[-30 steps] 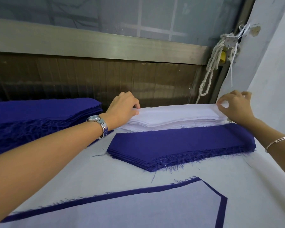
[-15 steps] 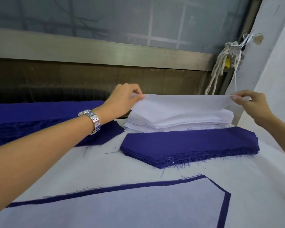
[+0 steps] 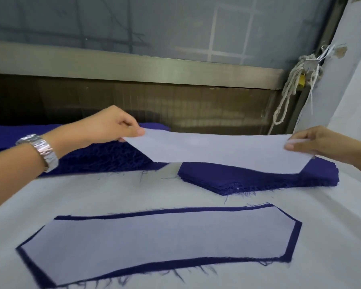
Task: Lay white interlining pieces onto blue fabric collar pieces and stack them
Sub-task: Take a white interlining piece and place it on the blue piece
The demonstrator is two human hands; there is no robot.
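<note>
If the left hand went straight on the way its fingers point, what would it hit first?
The left hand points rightward along the white interlining piece it pinches, so it would push into that sheet first, then probably reach the right hand at the other end; depth is unclear.

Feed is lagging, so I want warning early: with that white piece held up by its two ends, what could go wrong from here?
1. The left hand and right hand pinch the interlining piece only at its ends; the grip could slip or the middle sag and crease.
2. Loose frayed threads on the blue stack may get trapped under it if it lands there.
</note>
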